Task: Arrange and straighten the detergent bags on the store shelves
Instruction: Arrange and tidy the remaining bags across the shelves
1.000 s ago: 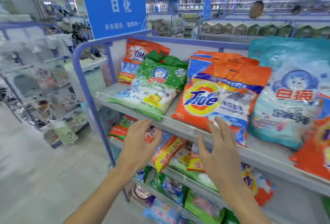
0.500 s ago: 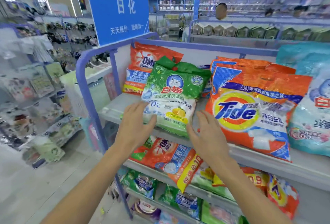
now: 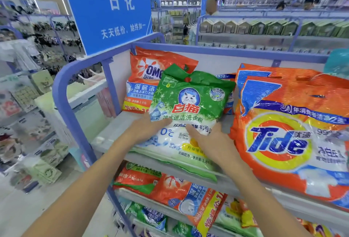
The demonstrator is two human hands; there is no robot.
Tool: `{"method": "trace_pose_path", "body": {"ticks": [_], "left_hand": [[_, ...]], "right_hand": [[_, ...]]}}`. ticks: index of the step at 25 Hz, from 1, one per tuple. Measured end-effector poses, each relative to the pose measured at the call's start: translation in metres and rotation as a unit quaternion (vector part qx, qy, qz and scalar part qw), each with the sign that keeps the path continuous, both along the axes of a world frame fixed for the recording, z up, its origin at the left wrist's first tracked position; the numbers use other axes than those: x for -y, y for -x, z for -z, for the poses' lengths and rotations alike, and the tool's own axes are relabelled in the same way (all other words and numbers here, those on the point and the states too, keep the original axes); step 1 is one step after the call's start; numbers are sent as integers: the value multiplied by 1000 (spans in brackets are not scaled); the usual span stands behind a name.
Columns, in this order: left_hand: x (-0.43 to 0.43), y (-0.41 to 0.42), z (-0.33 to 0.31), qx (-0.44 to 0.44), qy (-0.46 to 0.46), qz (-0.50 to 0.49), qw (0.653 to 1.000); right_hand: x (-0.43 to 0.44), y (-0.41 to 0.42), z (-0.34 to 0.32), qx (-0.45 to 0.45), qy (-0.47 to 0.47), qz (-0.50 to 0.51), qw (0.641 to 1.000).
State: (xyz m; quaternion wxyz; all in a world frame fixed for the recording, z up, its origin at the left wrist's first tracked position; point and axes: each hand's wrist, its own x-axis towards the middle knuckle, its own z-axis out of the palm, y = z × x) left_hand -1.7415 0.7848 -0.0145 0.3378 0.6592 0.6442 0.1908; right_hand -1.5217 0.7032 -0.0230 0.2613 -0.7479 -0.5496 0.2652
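Two hands are on the green bag (image 3: pixel 190 104), so the step in hand looks like straightening this one bag on the top shelf (image 3: pixel 111 138). The left hand (image 3: pixel 149 130) lies on its lower left corner and the right hand (image 3: pixel 209 142) lies flat on its lower front. The fingers of both are fairly straight, pressing rather than pinching; the left thumb is hidden. The bag leans back, its bottom edge hanging over the shelf lip below the palms. Just beyond the fingertips stands the red bag (image 3: pixel 149 77); just right of the right hand lies the big orange bag (image 3: pixel 292 132). Next, I judge, comes a push back and upright, squaring it with its neighbours.
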Motion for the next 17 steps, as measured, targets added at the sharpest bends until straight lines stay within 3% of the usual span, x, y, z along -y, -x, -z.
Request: {"method": "trace_pose_path", "body": {"ticks": [3,5,7,13,17], "left_hand": [[-18,-2,-15,96,65,-67,991],[-32,0,-18,167,107,-103,975],[-37,1,-16,228,124,-117,959],[-29,13,-44,376,-14,-64,924],[-9,31,-77,449,-45,-7,892]], "right_hand": [[-14,4,-1,-174,-32,34,984],[-26,2,-3,-310,-20,77,948],[-33,1,-6,-384,1,125,915],[-33,5,-32,-395,-119,96,906],[-19,15,-70,-412,-226,70,880]]}}
